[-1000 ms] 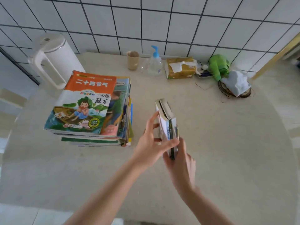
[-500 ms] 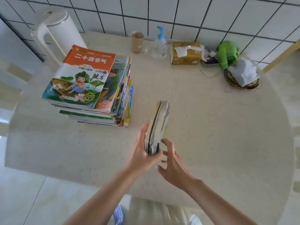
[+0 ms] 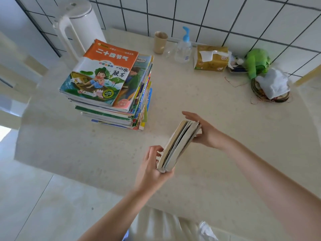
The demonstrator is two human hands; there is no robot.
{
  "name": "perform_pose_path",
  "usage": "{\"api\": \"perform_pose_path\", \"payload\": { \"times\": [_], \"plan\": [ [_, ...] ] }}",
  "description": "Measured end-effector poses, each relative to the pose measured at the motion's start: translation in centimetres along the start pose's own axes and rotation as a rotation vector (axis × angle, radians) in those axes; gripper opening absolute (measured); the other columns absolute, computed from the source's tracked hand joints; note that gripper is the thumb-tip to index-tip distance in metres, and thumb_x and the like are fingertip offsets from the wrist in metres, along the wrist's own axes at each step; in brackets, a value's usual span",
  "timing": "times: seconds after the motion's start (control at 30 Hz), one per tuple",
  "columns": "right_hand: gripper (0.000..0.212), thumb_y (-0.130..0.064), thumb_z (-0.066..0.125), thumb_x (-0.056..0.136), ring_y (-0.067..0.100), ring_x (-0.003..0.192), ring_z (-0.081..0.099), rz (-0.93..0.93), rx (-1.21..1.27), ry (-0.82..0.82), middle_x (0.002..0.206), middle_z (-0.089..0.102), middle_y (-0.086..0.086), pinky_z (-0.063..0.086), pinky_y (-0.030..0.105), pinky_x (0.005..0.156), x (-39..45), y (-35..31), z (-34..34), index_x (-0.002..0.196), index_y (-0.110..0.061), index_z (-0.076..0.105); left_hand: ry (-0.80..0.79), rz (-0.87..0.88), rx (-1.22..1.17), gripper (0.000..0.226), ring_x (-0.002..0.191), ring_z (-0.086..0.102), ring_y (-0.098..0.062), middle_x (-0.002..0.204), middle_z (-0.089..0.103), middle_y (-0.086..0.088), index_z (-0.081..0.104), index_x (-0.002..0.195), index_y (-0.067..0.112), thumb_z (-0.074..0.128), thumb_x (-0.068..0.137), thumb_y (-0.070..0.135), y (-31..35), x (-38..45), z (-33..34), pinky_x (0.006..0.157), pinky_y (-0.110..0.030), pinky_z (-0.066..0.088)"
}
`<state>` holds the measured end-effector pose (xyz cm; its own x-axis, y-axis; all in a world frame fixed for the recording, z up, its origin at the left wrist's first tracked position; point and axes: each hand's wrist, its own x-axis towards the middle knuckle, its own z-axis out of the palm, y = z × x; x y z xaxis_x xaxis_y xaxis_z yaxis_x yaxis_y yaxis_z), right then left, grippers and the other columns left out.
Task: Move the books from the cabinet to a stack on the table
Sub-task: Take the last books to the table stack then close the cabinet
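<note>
1. Speckled cream stone is forming the top of the table [image 3: 217,105], which is ending in a rounded edge on the near side.
2. Left hand [image 3: 152,169] is gripping the near end of a small bundle of books [image 3: 178,145], thumb and fingers curling round its worn paper edges.
3. Right hand [image 3: 203,131] is pressing against the far end of the bundle, fingers nearly straight; the bundle is being held on edge and tilted above the table, to the right of and nearer than the stack.
4. Stack of books [image 3: 111,94] is lying flat on the left part of the table, thin glossy paperbacks with uneven edges; the top cover is showing an orange band and a drawn child in a boat.
5. White plastic kettle [image 3: 78,26] is standing just beyond the stack.
6. Tan cup [image 3: 160,42], clear pump bottle [image 3: 184,47] and yellow tissue pack [image 3: 211,58] are lining the white tiled wall [image 3: 225,16] at the far side.
</note>
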<state>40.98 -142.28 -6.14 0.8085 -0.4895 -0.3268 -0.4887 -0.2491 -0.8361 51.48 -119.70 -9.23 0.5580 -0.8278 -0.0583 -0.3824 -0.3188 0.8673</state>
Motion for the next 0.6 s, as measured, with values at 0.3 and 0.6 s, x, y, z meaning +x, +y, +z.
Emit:
{"api": "perform_pose_path", "payload": {
  "times": [0.3, 0.6],
  "plan": [
    [0.051, 0.005, 0.077, 0.072, 0.019, 0.111, 0.061, -0.063, 0.008, -0.197, 0.12, 0.065, 0.008, 0.049, 0.038, 0.097, 1.2, -0.8, -0.2, 0.109, -0.026, 0.059, -0.034, -0.027, 0.007, 0.053, 0.082, 0.06, -0.005, 0.091, 0.061, 0.017, 0.054, 0.106, 0.035, 0.071, 0.057, 0.025, -0.2, 0.9, -1.2, 0.071, -0.03, 0.052],
    [0.042, -0.004, 0.083, 0.07, 0.004, 0.081, 0.061, -0.037, 0.173, 0.11, 0.09, 0.069, -0.003, 0.05, 0.027, 0.078, -4.1, -0.8, 2.0, 0.098, -0.021, 0.057, -0.244, -0.139, -0.26, 0.041, 0.072, 0.063, -0.007, 0.078, 0.071, 0.007, 0.072, 0.081, 0.03, 0.061, 0.054, 0.0, 0.8, 5.4, -5.6, 0.065, -0.033, 0.057]
  ]
}}
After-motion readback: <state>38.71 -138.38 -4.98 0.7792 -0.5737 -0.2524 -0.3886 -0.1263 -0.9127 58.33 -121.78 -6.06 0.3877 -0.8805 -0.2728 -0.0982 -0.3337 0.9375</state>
